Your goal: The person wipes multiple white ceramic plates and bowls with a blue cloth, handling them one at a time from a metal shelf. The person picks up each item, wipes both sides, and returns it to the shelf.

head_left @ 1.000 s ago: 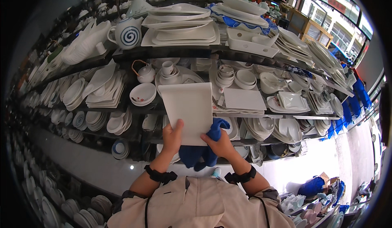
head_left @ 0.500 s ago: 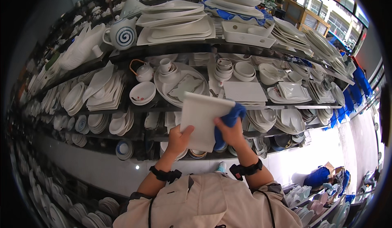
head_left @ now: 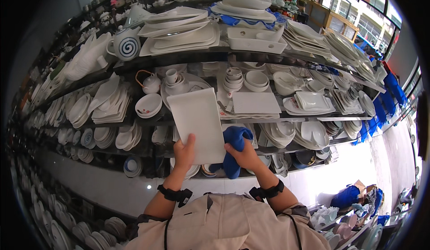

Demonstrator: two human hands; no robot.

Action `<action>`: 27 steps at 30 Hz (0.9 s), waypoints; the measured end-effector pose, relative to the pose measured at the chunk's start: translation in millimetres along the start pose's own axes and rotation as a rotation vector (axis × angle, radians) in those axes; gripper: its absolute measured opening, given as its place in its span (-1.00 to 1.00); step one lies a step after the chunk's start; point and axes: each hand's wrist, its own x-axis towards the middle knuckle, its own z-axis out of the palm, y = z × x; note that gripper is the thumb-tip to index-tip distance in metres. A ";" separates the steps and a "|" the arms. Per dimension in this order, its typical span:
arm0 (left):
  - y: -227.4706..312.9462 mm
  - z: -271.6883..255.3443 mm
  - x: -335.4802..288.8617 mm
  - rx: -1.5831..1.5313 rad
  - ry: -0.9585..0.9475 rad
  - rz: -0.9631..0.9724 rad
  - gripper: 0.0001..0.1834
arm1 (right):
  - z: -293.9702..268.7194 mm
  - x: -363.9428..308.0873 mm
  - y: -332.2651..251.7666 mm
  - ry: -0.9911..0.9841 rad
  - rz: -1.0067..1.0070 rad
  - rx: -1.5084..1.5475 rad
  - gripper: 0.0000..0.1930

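A white rectangular plate (head_left: 197, 123) is held up in front of the shelves, its long sides running away from me and leaning a little to the left. My left hand (head_left: 183, 155) grips its lower left edge, the thumb lying on the face and the other fingers hidden behind. A blue cloth (head_left: 236, 149) is bunched in my right hand (head_left: 244, 155), beside the plate's right edge. The thumb presses on the cloth. Whether that hand also touches the plate, I cannot tell.
Shelves ahead carry stacked white platters (head_left: 185, 39), a teapot with a blue spiral (head_left: 126, 44), flowered bowls (head_left: 148, 105) and a flat white plate (head_left: 256, 103). More stacked dishes (head_left: 96, 240) stand behind me at lower left. A blue bundle (head_left: 345, 196) lies on the floor at right.
The plate has turned to show its face fully and shifted left. My right hand and the cloth have moved from behind its right edge to beside it, slightly lower.
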 end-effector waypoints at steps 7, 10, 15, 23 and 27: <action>-9.1 51.7 -40.8 0.033 -0.095 -0.090 -0.59 | -35.3 -20.7 -15.6 0.117 -0.192 -0.123 -0.66; -1.5 86.1 -50.9 -0.047 -0.037 -0.084 -0.58 | -54.0 -32.6 -20.1 0.039 -0.171 0.059 -0.60; 14.5 114.0 -60.2 -0.172 -0.030 -0.095 -0.58 | -89.1 -62.9 -8.6 -0.285 0.031 0.355 -0.54; 2.3 126.7 -98.8 0.192 -0.293 -0.051 -0.65 | -127.9 -81.6 9.0 -0.167 0.253 0.711 -0.48; 9.9 132.0 -117.0 0.277 -0.331 -0.012 -0.64 | -144.9 -78.9 0.1 -0.141 0.155 0.951 -0.44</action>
